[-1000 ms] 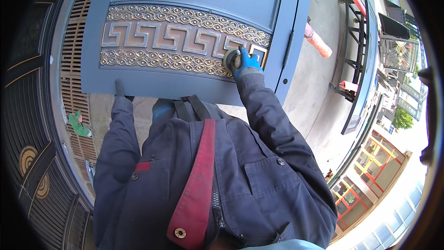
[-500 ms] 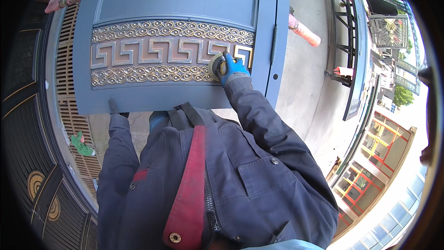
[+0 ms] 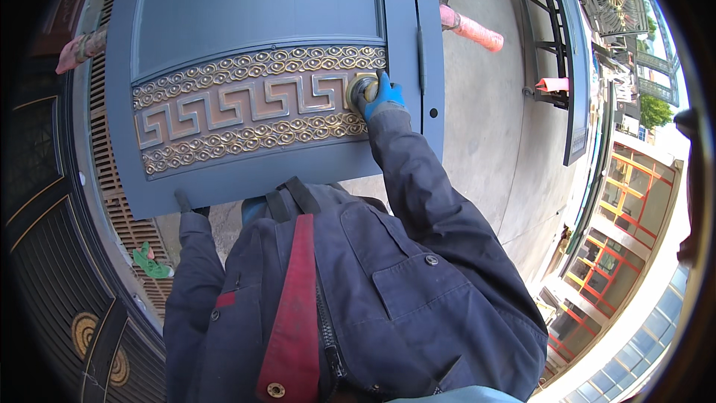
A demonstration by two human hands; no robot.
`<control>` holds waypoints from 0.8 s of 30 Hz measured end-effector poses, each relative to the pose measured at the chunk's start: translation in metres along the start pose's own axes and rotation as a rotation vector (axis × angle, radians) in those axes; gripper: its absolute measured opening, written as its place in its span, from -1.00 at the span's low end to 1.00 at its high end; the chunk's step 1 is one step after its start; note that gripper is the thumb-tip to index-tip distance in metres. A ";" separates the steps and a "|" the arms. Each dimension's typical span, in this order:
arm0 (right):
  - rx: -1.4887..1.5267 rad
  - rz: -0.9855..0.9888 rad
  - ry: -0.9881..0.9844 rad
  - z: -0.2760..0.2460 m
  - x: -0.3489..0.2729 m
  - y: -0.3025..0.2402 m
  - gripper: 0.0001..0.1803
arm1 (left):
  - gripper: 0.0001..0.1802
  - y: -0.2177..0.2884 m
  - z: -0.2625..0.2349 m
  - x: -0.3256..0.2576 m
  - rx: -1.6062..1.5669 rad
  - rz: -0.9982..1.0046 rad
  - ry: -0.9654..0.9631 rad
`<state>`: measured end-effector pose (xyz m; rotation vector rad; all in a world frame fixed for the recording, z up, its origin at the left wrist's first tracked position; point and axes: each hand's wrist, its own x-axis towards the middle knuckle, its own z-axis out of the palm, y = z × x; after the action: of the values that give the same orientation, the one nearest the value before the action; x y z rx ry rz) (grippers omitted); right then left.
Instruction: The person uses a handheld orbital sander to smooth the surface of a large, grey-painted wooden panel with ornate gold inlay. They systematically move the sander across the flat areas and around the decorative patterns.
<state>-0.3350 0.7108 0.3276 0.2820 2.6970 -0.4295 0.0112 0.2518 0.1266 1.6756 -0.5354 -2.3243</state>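
A: Blue-grey metal door panel point(image 3: 253, 22), lying flat, gold key-pattern band point(image 3: 253, 112) across it. Round pad or disc point(image 3: 360, 91) sits at the band's right end, next to the panel's right stile.

B: Change since a second ago?

A: Panel fills more of the view now and sits higher; the head has shifted. Disc is on the same spot at the band's end in all three frames. So my read is the work is dwelling on that one patch, not travelling along the band.

B: Hands?

A: Right hand point(image 3: 382, 95), blue glove, arm stretched forward, fingers clenched over the disc and pressing it down onto the band. Left hand point(image 3: 186, 203) at the panel's near lower-left edge, dark glove, mostly hidden under the edge. Can't tell whether those fingers grip or just rest there.

B: Around it?

A: Pink-wrapped supports point(image 3: 470, 28) under the panel, concrete floor point(image 3: 485, 142), black railing frame point(image 3: 548, 22) to the right.
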 end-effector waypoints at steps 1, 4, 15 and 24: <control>0.008 0.002 -0.007 -0.001 0.002 -0.002 -0.01 | 0.00 0.000 0.000 0.000 -0.002 0.000 0.003; 0.037 0.080 0.003 -0.005 0.013 -0.012 0.00 | 0.00 0.001 -0.001 0.000 -0.004 0.006 0.008; 0.037 0.176 0.015 -0.009 0.051 -0.035 -0.02 | -0.01 0.001 -0.003 0.001 -0.008 0.028 0.030; 0.006 0.201 -0.030 -0.012 0.031 -0.033 0.02 | -0.01 -0.001 -0.007 0.005 0.046 0.046 0.017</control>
<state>-0.3756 0.6885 0.3334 0.5386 2.6053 -0.3789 0.0165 0.2499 0.1199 1.6835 -0.6223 -2.2803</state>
